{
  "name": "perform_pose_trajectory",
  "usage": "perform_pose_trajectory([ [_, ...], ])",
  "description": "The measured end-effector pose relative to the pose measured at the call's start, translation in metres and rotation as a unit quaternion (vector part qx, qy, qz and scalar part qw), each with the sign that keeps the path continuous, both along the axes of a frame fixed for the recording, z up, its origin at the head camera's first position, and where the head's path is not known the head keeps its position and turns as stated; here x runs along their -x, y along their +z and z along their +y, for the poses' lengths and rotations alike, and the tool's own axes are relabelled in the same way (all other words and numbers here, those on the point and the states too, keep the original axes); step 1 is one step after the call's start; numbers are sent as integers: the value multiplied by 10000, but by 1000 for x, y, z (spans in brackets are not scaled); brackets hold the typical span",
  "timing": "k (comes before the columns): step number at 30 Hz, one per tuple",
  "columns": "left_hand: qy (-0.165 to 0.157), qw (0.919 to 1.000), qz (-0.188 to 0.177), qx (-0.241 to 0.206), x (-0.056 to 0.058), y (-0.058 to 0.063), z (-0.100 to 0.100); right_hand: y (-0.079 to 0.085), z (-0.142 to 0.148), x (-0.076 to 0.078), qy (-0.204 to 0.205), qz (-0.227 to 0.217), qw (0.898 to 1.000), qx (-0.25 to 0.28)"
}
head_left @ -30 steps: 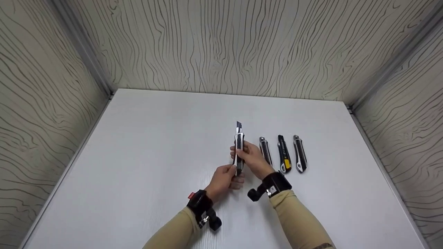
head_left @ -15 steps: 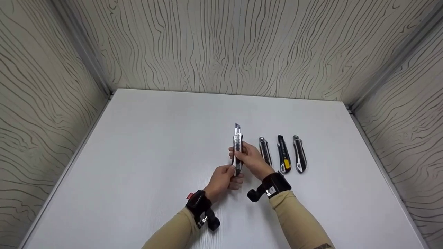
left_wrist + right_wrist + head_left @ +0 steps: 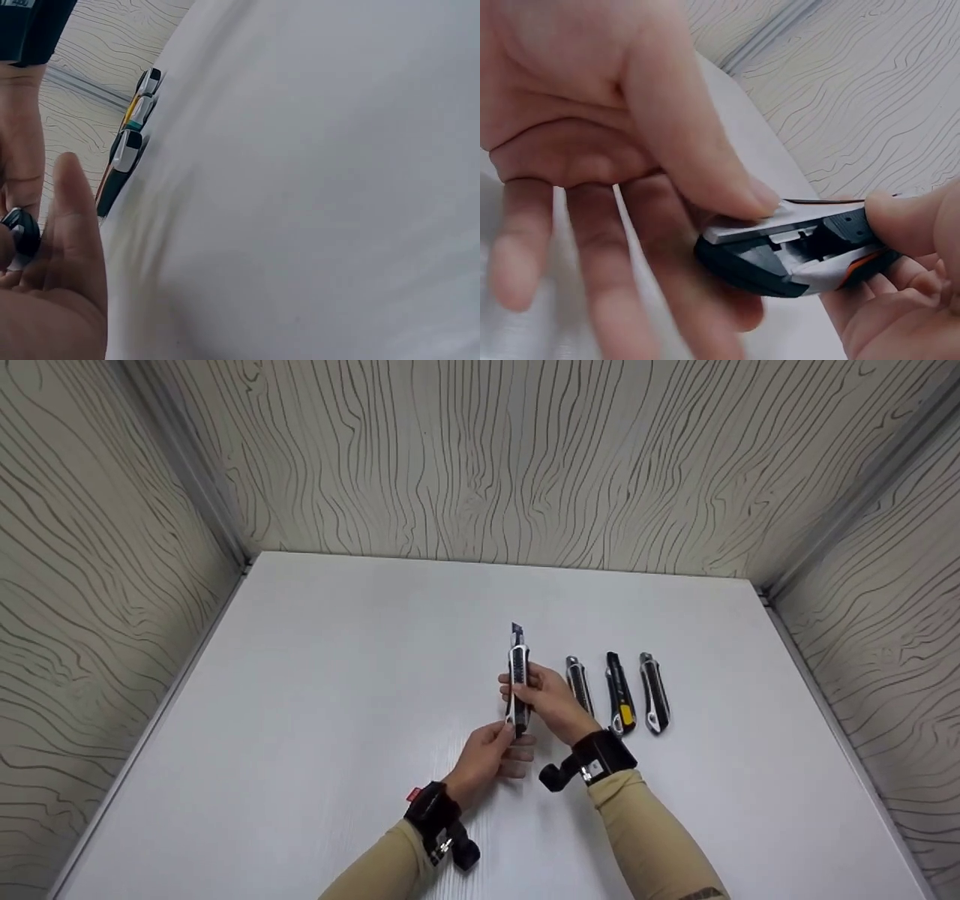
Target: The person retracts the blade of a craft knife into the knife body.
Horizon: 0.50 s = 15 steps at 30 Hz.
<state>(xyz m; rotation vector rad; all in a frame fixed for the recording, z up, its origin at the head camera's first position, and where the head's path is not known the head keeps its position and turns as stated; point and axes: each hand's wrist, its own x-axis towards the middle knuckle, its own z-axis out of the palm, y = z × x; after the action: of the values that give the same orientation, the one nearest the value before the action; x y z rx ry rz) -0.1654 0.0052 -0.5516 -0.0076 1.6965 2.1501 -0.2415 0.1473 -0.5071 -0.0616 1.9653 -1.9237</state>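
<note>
A silver-and-black snap-off utility knife (image 3: 518, 664) is held upright in the head view, its blade (image 3: 517, 635) out at the far end. My right hand (image 3: 556, 701) grips the middle of its handle; in the right wrist view that thumb presses at the dark slider (image 3: 847, 227). With thumb and forefinger my left hand (image 3: 481, 754) pinches the butt end, while its other fingers extend away from the knife. Only the dark butt (image 3: 27, 231) shows in the left wrist view, between the left thumb and fingers. The right hand partly covers the nearest lying knife (image 3: 578, 682).
Beside the right hand a black knife with a yellow part (image 3: 619, 694) and another silver-and-black knife (image 3: 655, 694) lie on the white table (image 3: 337, 675). Wood-grain panels (image 3: 480, 457) rise behind the table and at both sides.
The knife tips slightly toward me and back, its blade staying out. Both hands keep their hold and shift only a little; the lying knives stay put.
</note>
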Motion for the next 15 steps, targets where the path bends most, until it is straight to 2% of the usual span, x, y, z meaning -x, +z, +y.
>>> perform_pose_trajectory([
  [5,99,9998,162,-104,3,0,1,-2,1,-2,-56,-222,9995,218],
  [10,181,9996,155,-147,6,3,2,-3,0,-5,-29,-386,9976,566],
  [15,217,9997,131,-70,6,5,1,-4,-2,-7,-203,-540,9953,778],
])
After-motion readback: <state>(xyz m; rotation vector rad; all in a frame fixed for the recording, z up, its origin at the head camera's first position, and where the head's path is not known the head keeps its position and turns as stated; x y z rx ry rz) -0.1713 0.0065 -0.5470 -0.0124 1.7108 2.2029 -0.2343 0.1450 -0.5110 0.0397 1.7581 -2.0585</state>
